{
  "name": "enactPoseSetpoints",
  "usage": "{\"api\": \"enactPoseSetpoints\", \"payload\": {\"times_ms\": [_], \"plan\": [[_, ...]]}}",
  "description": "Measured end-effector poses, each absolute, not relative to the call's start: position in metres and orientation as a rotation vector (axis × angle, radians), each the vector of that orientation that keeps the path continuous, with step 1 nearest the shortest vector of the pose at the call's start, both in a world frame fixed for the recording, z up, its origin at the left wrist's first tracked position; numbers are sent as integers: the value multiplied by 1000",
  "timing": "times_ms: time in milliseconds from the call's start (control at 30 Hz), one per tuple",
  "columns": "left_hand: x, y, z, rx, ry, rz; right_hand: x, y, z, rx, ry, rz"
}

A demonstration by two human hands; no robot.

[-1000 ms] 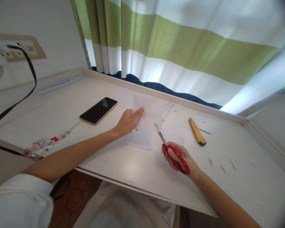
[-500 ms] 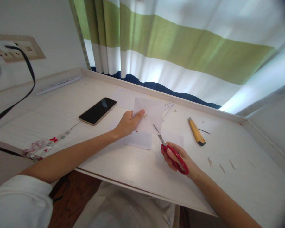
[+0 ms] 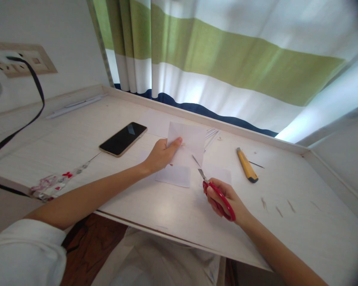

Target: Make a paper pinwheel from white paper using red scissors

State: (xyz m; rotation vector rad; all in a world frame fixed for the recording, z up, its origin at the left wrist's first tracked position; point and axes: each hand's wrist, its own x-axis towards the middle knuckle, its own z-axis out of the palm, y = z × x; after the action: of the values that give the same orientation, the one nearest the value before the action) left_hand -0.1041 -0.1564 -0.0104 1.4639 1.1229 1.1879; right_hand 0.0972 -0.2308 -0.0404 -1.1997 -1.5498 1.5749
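Note:
My left hand (image 3: 163, 154) pinches a white sheet of paper (image 3: 189, 133) by its left side, thumb on top and the other fingers hidden behind it. A small pale mark or scrap shows beside the thumb tip. My right hand (image 3: 222, 196) is wrapped round the red handles of a pair of scissors (image 3: 226, 208). The scissor blades are parted and point up and left, at the lower right part of the held sheet. Below the sheet, another piece of white paper (image 3: 174, 176) lies on the desk.
A phone (image 3: 123, 139) with a beaded strap (image 3: 58, 182) lies on the left of the white desk (image 3: 155, 210). To the right are a yellow utility knife (image 3: 246, 165), a thin dark stick (image 3: 256, 164) and several small slivers (image 3: 279, 211). A raised ledge (image 3: 235, 129) runs along the back.
The scissors and my right hand have tilted very slightly. My left hand and the held sheet stay almost where they were.

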Motion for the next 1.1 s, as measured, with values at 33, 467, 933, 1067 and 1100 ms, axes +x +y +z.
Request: {"api": "enactPoseSetpoints", "payload": {"times_ms": [33,467,933,1067,1100], "plan": [[-104,-156,-10,1463,1123,1188,97,-231,-41,-1201,-1556,1569],[-105,-154,-17,1485,1104,1187,100,-227,-45,-1169,-1519,1617],[-104,-156,-21,1498,1100,1186,100,-228,-42,-1154,-1540,1650],[-104,-156,-21,1497,1096,1186,98,-229,-42,-1156,-1546,1620],[-103,-157,-20,1497,1095,1186,98,-230,-42,-1156,-1547,1614]]}}
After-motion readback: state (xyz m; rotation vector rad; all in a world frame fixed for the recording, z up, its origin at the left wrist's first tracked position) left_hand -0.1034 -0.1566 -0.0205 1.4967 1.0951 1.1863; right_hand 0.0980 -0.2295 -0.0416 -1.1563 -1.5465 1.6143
